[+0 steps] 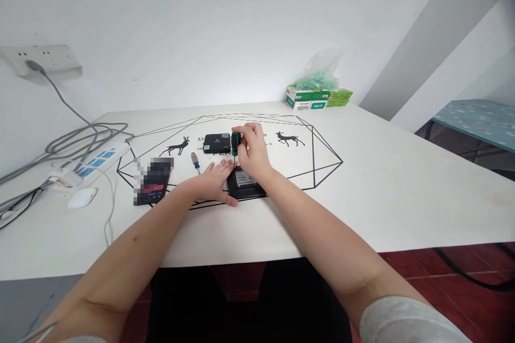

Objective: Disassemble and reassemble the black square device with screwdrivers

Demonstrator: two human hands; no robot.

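My right hand is closed round the green and black handle of a screwdriver. The screwdriver stands nearly upright, its shaft reaching down to the far left corner of a black rectangular device with a pale label. Whether the tip sits in a screw is too small to tell. Flat along the device's left side lies my left hand, fingers stretched out and thumb apart at the near corner. Just beyond is a black square case or cover. A second screwdriver with a clear and blue handle rests left of it.
On the left lie a partly pixelated phone, a white earbud case and a power strip with coiled grey cables. Green and white boxes under a plastic bag stand at the back right against the wall.
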